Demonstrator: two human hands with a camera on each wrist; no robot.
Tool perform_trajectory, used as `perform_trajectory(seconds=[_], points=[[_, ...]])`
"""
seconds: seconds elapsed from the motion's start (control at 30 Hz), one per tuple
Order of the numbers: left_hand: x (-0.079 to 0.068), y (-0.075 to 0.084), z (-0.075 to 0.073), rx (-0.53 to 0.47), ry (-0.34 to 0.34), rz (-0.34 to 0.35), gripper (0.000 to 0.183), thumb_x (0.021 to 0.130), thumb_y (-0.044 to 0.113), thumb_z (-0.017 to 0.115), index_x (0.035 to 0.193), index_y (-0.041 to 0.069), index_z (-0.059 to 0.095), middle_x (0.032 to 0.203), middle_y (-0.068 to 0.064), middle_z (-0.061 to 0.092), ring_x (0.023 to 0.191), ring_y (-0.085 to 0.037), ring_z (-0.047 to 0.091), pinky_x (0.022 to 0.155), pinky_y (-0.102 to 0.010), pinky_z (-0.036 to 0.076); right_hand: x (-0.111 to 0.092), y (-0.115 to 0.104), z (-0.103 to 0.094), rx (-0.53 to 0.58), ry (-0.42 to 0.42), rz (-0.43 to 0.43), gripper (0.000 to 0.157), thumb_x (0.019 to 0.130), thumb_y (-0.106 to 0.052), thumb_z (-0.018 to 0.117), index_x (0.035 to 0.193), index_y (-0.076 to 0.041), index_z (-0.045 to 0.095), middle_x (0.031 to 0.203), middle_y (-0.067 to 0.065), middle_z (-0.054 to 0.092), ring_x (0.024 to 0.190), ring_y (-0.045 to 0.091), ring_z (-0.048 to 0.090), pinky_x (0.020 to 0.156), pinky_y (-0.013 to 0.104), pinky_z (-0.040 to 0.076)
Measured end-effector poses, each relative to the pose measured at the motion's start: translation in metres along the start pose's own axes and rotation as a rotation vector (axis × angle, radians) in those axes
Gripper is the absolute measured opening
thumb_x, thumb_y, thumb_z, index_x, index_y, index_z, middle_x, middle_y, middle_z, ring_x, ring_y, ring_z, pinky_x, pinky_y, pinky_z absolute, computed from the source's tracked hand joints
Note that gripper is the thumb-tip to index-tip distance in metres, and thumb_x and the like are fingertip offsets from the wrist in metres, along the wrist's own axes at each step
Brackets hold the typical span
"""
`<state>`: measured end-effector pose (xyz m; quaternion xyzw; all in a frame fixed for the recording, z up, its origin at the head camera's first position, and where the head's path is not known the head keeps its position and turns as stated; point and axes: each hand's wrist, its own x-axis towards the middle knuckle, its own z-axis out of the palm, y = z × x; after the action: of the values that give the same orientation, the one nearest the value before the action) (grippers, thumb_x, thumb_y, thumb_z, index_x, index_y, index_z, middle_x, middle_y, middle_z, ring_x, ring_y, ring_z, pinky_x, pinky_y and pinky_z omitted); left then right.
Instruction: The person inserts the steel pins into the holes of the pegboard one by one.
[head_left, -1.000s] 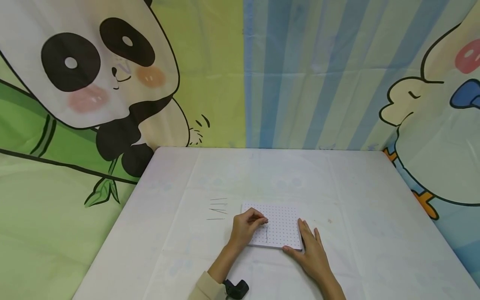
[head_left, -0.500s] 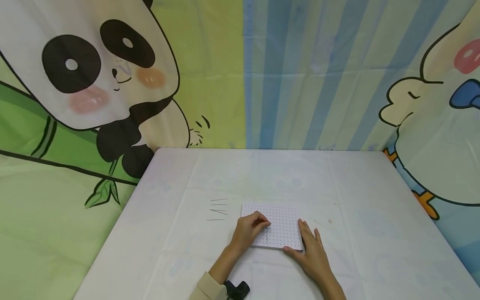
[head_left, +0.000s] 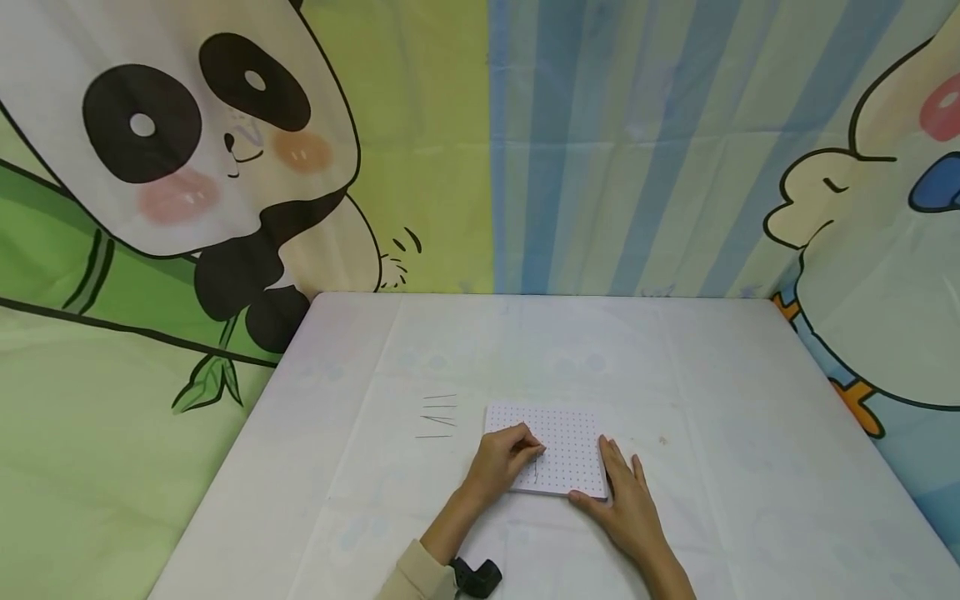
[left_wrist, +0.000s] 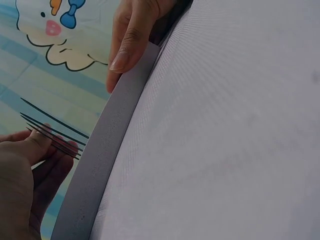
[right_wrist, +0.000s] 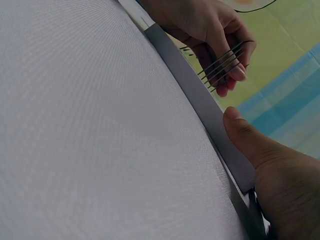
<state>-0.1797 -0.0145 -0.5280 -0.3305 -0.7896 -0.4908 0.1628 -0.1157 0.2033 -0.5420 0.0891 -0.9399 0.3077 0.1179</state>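
Observation:
A white board (head_left: 566, 442) dotted with a grid of small holes lies on the table. Several thin black needles (left_wrist: 55, 118) stand in a row in it, slanted in the left wrist view. My left hand (head_left: 501, 460) is over the board's left half, its thumb and fingertips pinching a thin needle beside that row; which needle is hard to tell. My right hand (head_left: 628, 514) rests at the board's near right corner, the thumb (right_wrist: 242, 132) against the front edge and the fairly straight fingers along the right side. The held needle's lower end is hidden in the head view.
Several loose needles (head_left: 439, 407) lie on the white tabletop (head_left: 360, 500) left of the board. Behind the table hangs a cartoon-printed cloth (head_left: 420, 167). A black device (head_left: 477, 577) sits at my left wrist.
My left hand has shifted slightly right and toward me over the board, still pinching. The right hand keeps its place at the corner. The head view has moved a little.

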Motion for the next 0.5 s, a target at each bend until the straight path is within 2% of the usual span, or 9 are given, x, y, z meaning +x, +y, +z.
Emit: perform_trajectory(seconds=[0.17,0.3,0.43,0.5], points=[[-0.001,0.000,0.001,-0.010,0.004,-0.014,0.007,0.082,0.011,0.069,0.084,0.010,0.063,0.080,0.003,0.067,0.075,0.001,0.060,0.066,-0.013,0.049,-0.001,0.001,0.000,0.007,-0.003,0.006,0.101,0.071,-0.056,0.070,0.140,0.007,0.029,0.142,0.021,0.033,0.131,0.037,0.028,0.110,0.047,0.004],[-0.002,-0.001,-0.001,-0.068,-0.034,-0.037,0.021,0.082,0.007,0.068,0.102,0.005,0.062,0.089,-0.001,0.067,0.084,-0.004,0.063,0.073,-0.016,0.050,-0.001,0.001,0.000,0.007,-0.001,0.009,0.102,0.071,-0.055,0.070,0.140,0.006,0.029,0.142,0.020,0.033,0.131,0.037,0.028,0.110,0.046,0.004],[-0.004,0.000,-0.011,-0.225,-0.054,-0.116,0.049,0.082,-0.001,0.067,0.128,0.006,0.049,0.102,-0.007,0.064,0.095,-0.015,0.063,0.079,-0.022,0.050,0.000,0.001,0.000,-0.006,0.000,0.009,0.102,0.071,-0.056,0.070,0.141,0.005,0.029,0.143,0.019,0.034,0.132,0.036,0.028,0.111,0.045,0.003],[-0.004,0.007,-0.023,-0.329,-0.050,-0.168,0.056,0.083,-0.006,0.064,0.133,0.005,0.042,0.107,-0.015,0.062,0.100,-0.025,0.062,0.082,-0.029,0.050,0.001,0.001,0.000,-0.013,-0.001,0.013,0.102,0.070,-0.058,0.069,0.141,0.005,0.029,0.143,0.019,0.034,0.132,0.035,0.027,0.111,0.045,0.004]])
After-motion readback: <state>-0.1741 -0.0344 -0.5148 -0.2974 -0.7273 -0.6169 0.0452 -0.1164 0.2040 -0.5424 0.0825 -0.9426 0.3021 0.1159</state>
